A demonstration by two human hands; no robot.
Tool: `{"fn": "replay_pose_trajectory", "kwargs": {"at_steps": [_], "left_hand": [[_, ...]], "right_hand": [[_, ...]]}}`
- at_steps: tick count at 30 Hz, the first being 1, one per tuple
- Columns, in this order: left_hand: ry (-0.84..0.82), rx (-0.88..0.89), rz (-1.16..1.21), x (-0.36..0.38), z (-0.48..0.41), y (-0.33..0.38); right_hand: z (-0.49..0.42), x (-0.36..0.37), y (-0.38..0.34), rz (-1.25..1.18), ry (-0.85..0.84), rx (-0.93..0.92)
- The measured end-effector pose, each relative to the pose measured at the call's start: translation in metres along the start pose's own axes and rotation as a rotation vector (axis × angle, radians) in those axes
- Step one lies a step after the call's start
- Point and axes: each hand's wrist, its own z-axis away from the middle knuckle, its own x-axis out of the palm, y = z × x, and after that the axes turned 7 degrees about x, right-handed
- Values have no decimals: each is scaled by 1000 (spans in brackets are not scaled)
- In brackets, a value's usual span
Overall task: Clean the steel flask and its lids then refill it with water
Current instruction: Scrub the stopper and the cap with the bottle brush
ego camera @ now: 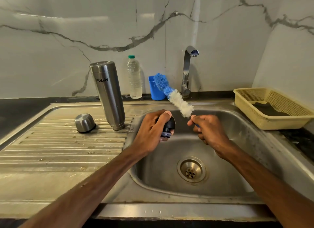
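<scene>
The inverted steel flask (108, 95) bears one upside-down brand word, seemingly "MILTON".

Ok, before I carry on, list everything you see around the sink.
brushed steel cylindrical flask: one, silver, standing on the ribbed steel drainboard
domed steel cup lid: one, silver, rim down on the drainboard
round black stopper lid: one, black, over the steel sink basin
bristled bottle brush: one, blue and white, over the basin
clear plastic bottle: one, green cap, at the wall
curved chrome tap: one, silver, behind the basin
blue plastic cup: one, blue, left of the tap
perforated plastic basket: one, yellow, right counter, holding a dark cloth
left hand: one, grips the stopper lid
right hand: one, grips the brush handle
</scene>
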Motion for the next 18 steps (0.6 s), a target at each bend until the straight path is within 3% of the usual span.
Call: {"fn": "replay_pose_trajectory", "kwargs": {"at_steps": [11, 18], "left_hand": [[74, -124, 53, -2, 0, -2], [65, -112, 98, -4, 1, -8]], "right_hand": [[1, -3, -2, -9, 6, -4], [2, -3, -2, -5, 18, -4]]}}
